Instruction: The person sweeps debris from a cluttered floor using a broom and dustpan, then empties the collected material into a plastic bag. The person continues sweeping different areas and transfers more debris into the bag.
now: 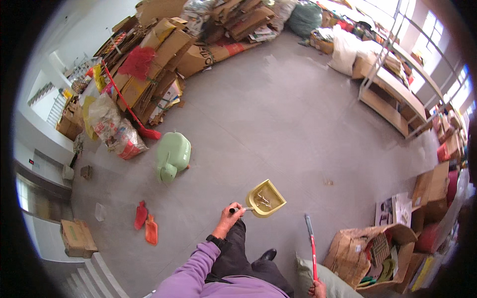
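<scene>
My left hand point(231, 215) is closed around the handle of a yellow dustpan point(265, 199), held out before my legs. Some small pale scraps lie in the pan. At the lower right, my right hand point(317, 288) grips the red handle of a long tool point(313, 249), whose grey, narrow far end points away from me; its exact kind cannot be told. Below it, beside my right hand, is a pale grey-green sack point(324, 277). A small bit of debris point(328, 182) lies on the grey floor ahead to the right.
Flattened cardboard point(149, 85), a red broom point(149, 133) and a filled plastic bag point(113, 126) are at the left. Nearer stand a green animal-shaped seat point(175, 152) and red and orange hot-water-bottle-shaped items point(151, 230). An open carton point(350, 253) and a metal-framed shelf point(395, 93) stand right.
</scene>
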